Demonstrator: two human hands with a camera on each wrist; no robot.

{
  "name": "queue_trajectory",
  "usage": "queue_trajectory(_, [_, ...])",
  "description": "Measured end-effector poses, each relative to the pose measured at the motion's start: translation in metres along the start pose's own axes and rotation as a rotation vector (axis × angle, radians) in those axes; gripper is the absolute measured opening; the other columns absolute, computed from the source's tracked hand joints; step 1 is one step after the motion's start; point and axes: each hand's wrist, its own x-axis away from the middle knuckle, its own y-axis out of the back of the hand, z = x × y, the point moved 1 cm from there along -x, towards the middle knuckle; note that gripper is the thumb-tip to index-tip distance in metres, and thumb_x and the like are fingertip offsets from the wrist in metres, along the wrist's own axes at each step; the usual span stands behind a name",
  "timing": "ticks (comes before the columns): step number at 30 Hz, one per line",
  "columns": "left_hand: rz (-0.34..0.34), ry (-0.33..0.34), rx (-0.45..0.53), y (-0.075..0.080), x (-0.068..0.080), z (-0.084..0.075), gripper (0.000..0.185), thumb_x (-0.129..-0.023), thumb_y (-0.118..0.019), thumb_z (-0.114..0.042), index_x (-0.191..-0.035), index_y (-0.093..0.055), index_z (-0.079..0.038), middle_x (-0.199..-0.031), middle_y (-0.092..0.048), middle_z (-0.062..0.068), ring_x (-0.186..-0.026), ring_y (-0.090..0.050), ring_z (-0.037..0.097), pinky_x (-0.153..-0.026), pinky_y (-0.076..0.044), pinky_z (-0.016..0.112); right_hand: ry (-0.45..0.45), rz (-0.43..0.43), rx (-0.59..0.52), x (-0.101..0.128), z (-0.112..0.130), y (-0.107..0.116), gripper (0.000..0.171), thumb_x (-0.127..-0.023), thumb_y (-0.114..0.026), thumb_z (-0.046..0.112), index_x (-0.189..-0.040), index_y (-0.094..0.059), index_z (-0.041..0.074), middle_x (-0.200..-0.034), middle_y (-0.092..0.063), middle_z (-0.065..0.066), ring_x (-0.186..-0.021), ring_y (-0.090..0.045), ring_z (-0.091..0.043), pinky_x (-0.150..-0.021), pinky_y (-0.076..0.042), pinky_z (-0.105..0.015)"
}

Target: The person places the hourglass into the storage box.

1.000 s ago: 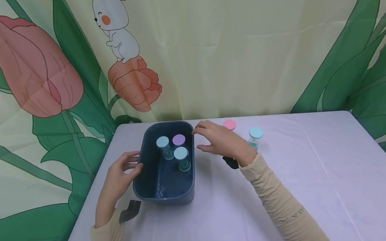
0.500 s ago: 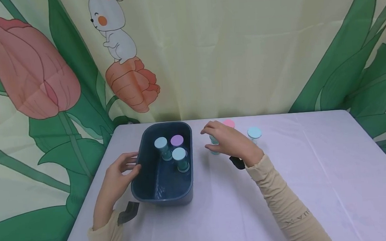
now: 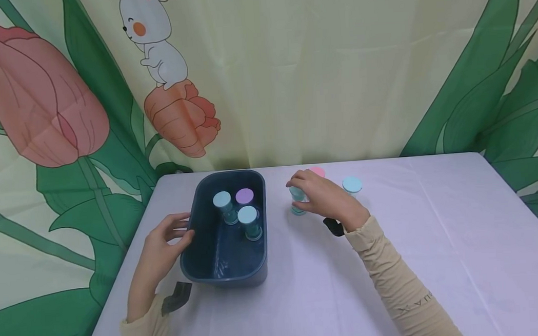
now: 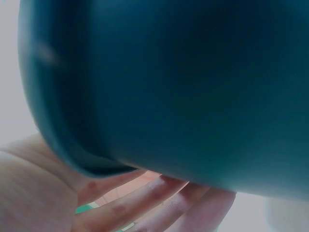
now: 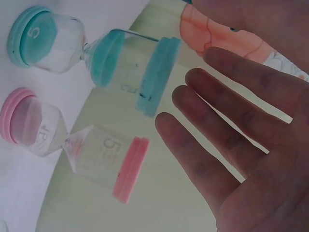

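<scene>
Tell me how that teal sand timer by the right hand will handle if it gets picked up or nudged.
The teal sand timer looks small with a clear bulb body, so it is probably light and somewhat fragile. Tall, with a narrow waist, it may tip if nudged near its top. Its round end caps suggest it would roll once on its side.

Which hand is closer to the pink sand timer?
The right hand. It sits just in front of the pink sand timer, around a teal timer. The left hand is far off, touching the blue tub.
</scene>
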Motion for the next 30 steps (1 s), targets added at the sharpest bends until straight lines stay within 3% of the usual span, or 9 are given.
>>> queue_trajectory(20, [-0.002,0.002,0.013,-0.002,0.0,0.005,0.045,-0.096,-0.065,-0.018,-0.138,-0.052,-0.009,-0.133,-0.06,0.019,-0.117,-0.062,0.038,-0.092,-0.055,0.052,-0.005,-0.015,-0.017,-0.003,-0.011,-0.007,0.037,-0.083,-0.077,0.004,-0.118,-0.066,-0.002,-0.116,-0.063,-0.013,-0.111,-0.056,-0.029,-0.092,-0.055,-0.037])
queue_trajectory(30, [-0.006,0.0,0.01,0.001,-0.001,0.0,0.045,-0.097,-0.065,-0.021,-0.139,-0.052,-0.01,-0.133,-0.06,0.019,-0.119,-0.061,0.039,-0.094,-0.054,0.054,-0.025,-0.011,-0.025,-0.007,-0.011,-0.008,0.038,-0.083,-0.079,0.004,-0.118,-0.067,-0.001,-0.116,-0.065,-0.013,-0.11,-0.06,-0.027,-0.094,-0.055,-0.037])
